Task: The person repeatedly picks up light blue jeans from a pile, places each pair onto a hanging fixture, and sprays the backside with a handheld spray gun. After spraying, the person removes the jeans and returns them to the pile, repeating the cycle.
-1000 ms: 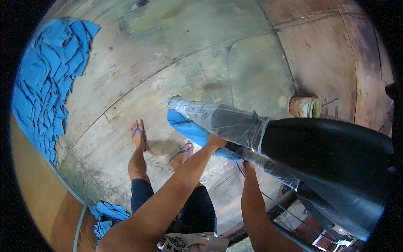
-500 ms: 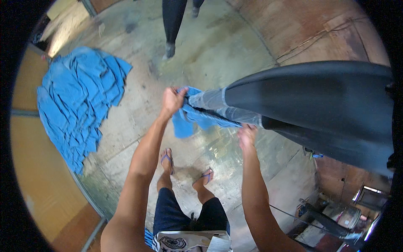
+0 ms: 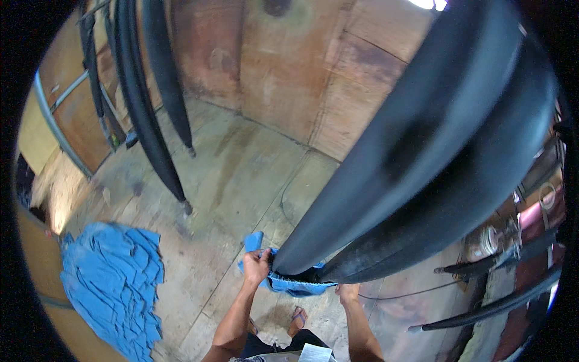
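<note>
Two long, black leg-shaped forms (image 3: 386,139) hang down from the upper right and taper toward my hands. Their lower ends sit inside the opening of a blue cloth garment (image 3: 298,286), whose rough upper edge surrounds both tips. My left hand (image 3: 257,268) is closed on the garment's left edge, beside the nearer tip of the forms. At the opposite edge, my right hand (image 3: 348,293) pinches the cloth just under the second form. A loose blue flap sticks up behind my left hand. The rest of the garment below is mostly hidden.
A heap of blue cloth (image 3: 111,283) lies on the floor at the left. More black tapered forms (image 3: 145,114) hang at the far left, others (image 3: 494,304) at the lower right. A clear jar (image 3: 480,241) stands at the right. Brown panel walls (image 3: 283,66) close the back.
The garment has come further over the forms, hiding their pale, wrapped tips. Both hands still grip its edge. My view has tilted up, showing more of the forms and the back wall.
</note>
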Demonstrator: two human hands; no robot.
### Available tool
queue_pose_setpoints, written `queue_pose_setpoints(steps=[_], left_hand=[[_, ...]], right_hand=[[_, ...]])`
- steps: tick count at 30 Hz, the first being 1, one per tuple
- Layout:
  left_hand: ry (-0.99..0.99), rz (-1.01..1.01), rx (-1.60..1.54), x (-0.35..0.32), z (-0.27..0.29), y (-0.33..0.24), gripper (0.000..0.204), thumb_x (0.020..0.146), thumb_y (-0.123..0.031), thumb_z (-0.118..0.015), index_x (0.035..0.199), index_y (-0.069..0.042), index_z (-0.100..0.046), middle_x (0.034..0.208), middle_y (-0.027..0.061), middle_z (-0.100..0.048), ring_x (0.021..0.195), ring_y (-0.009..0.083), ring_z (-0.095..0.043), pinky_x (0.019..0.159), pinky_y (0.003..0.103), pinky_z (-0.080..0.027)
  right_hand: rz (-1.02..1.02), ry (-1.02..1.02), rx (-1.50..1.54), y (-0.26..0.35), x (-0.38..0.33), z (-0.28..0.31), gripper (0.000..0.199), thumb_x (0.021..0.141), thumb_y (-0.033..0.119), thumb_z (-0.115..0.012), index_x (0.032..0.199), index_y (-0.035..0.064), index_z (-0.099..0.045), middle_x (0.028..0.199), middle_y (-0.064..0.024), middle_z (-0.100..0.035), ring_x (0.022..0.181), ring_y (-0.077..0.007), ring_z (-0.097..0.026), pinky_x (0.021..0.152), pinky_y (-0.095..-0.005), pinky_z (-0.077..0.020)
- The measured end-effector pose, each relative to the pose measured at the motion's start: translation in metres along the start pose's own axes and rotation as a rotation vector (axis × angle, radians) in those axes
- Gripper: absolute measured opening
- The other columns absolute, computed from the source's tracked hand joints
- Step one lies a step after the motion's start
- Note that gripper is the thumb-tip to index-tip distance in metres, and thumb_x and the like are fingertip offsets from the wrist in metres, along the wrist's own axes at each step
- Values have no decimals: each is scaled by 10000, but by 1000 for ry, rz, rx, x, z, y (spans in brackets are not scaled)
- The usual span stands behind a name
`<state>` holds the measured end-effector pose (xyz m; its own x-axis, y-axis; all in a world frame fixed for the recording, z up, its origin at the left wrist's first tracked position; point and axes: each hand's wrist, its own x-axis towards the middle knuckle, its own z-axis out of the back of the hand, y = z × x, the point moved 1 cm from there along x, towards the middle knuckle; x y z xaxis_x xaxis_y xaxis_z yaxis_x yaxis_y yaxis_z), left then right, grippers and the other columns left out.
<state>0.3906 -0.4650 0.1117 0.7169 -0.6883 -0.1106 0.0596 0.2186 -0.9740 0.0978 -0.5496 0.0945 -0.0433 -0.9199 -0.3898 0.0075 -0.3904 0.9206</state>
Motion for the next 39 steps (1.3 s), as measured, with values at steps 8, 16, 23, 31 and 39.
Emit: queue_pose_setpoints(steps=[8,16,23,31,39], left_hand=[[151,-62,119,45,-100,-85,335,913,-165,-681,667,60,-658,496,93,-472,510,103,-441,473,372,-385],[198,-419,-176,67,-92,-373,311,903,-130,-593,600,-58,-585,585,8,-506,529,119,-414,442,369,-312],[-5,-346,39,52,-40,-628,355,914,-253,-644,639,-49,-548,534,36,-481,384,117,-373,345,326,-199],[185,-597,-347,43,-7,-707,123,870,-107,-666,783,-20,-672,642,58,-556,474,117,-426,400,322,-321],[-388,-1366,115,-5,58,-794,353,921,-284,-568,1086,26,-608,1024,194,-652,902,345,-607,807,443,-491]], right_hand=[[181,-107,-161,115,14,84,85,890,-4,-510,806,3,-498,587,-74,-521,438,-159,-491,376,-338,-364],[751,195,161,405,-2,93,316,919,69,-657,617,73,-562,608,29,-531,519,-87,-473,467,-293,-377],[755,142,-64,640,-48,68,168,949,179,-631,842,56,-672,497,66,-396,359,-58,-281,318,-252,-197],[915,248,29,739,-41,63,134,954,117,-573,961,23,-667,612,48,-458,517,-53,-409,492,-243,-387],[1254,-39,120,903,-95,107,827,1018,647,-238,1396,-42,-500,1465,-233,-486,1425,-344,-357,1181,-546,-172]])
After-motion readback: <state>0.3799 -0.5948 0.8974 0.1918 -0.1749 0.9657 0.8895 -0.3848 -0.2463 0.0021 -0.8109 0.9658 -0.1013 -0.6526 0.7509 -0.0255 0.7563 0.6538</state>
